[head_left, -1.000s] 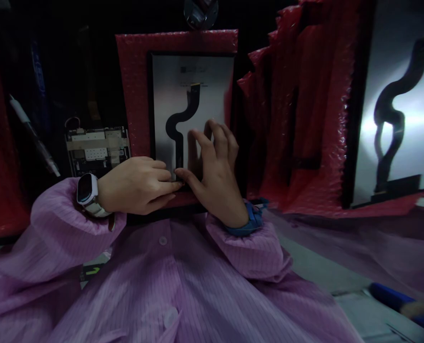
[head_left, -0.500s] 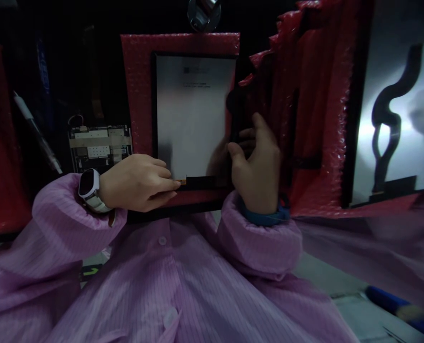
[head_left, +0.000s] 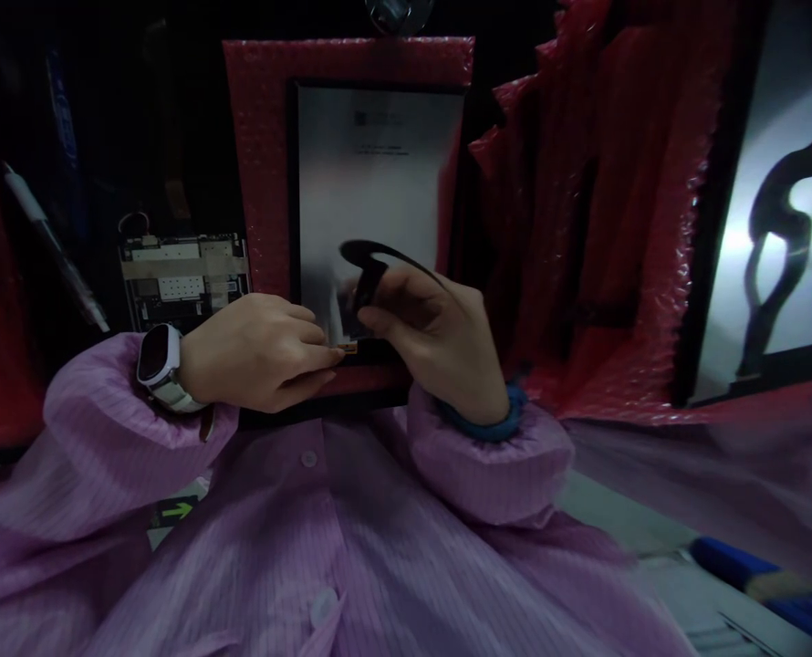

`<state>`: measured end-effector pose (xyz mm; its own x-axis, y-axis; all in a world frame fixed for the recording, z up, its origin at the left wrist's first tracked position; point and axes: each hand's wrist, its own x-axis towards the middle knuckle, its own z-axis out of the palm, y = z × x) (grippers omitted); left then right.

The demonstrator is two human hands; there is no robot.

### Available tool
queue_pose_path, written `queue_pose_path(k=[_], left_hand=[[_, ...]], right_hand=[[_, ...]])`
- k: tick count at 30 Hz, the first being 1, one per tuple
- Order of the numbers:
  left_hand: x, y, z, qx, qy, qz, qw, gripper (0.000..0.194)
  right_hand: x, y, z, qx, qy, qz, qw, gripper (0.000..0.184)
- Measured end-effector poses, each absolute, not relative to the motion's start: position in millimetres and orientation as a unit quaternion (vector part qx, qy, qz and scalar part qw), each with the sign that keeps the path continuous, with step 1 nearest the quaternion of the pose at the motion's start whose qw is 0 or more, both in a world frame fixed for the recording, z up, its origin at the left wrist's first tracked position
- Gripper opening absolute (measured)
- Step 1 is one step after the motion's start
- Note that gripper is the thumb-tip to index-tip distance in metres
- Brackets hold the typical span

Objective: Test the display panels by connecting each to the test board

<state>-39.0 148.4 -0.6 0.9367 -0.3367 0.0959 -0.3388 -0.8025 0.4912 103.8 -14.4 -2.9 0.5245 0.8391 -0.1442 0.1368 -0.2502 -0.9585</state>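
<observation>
**Black ribbon cable held in the right hand over a silver panel**

The black flexible ribbon cable (head_left: 371, 274) is thin and curved, and it bends in an arc just above the lower part of the silver display panel (head_left: 379, 182). The right hand (head_left: 433, 333) is closed around it, with the fingers curled. The left hand (head_left: 255, 351) pinches a small gold connector (head_left: 347, 348) at the bottom edge of the panel between thumb and fingers. The panel sits inside a frame of red bubble wrap (head_left: 255, 182). Left of this frame is a green circuit board (head_left: 180, 283). A smartwatch (head_left: 158, 356) is on the left wrist, and a blue wrist strap (head_left: 494, 422) is on the right wrist.
</observation>
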Motion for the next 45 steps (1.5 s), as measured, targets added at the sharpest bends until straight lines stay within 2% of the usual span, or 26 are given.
queue_pose_path(k=[6, 21, 29, 37, 41, 45], left_hand=[[-38, 149, 1, 0.943, -0.173, -0.009, 0.285, 0.029], [-39, 149, 1, 0.944, -0.181, -0.01, 0.277, 0.028], [-38, 150, 2, 0.933, -0.166, -0.001, 0.319, 0.023], [-37, 150, 3, 0.94, -0.177, -0.002, 0.292, 0.027], [-38, 149, 3, 0.948, -0.169, 0.023, 0.27, 0.024], [-38, 147, 1, 0.96, -0.156, 0.034, 0.232, 0.025]], right_hand=[[99, -14, -9, -0.716, -0.33, 0.355, 0.501, 0.008], [84, -22, -13, -0.756, -0.355, 0.261, 0.484, 0.009], [83, -21, -16, -0.761, -0.363, 0.238, 0.482, 0.012], [85, -24, -17, -0.763, -0.381, 0.248, 0.459, 0.012], [86, -24, -13, -0.762, -0.371, 0.265, 0.459, 0.007], [84, -24, -8, -0.768, -0.362, 0.285, 0.445, 0.012]])
